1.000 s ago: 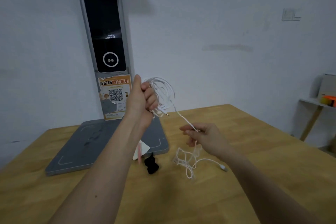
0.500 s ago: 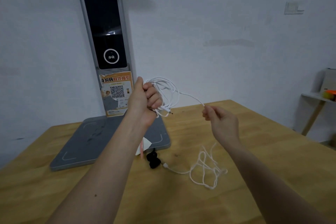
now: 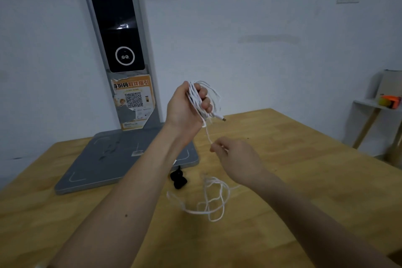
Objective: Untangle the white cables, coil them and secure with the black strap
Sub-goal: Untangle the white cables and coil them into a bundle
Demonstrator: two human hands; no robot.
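My left hand (image 3: 185, 107) is raised above the table and closed around a coil of white cable (image 3: 210, 93), with a plug end (image 3: 221, 118) sticking out to the right. A strand runs down from the coil to my right hand (image 3: 236, 155), which pinches it just below and to the right. The loose tail of white cable (image 3: 212, 198) lies in tangled loops on the wooden table (image 3: 304, 169). The black strap (image 3: 178, 178) lies on the table left of those loops, beside my left forearm.
A grey device with a flat base (image 3: 104, 159) and a tall dark-screened column (image 3: 117, 28) stands at the table's back left against the white wall. A small shelf with an orange object (image 3: 389, 101) is at the far right.
My right hand swung out to the right with the strand, then came back down below the coil. The coil in my left hand has gained a turn and the loose tail has shifted on the table.
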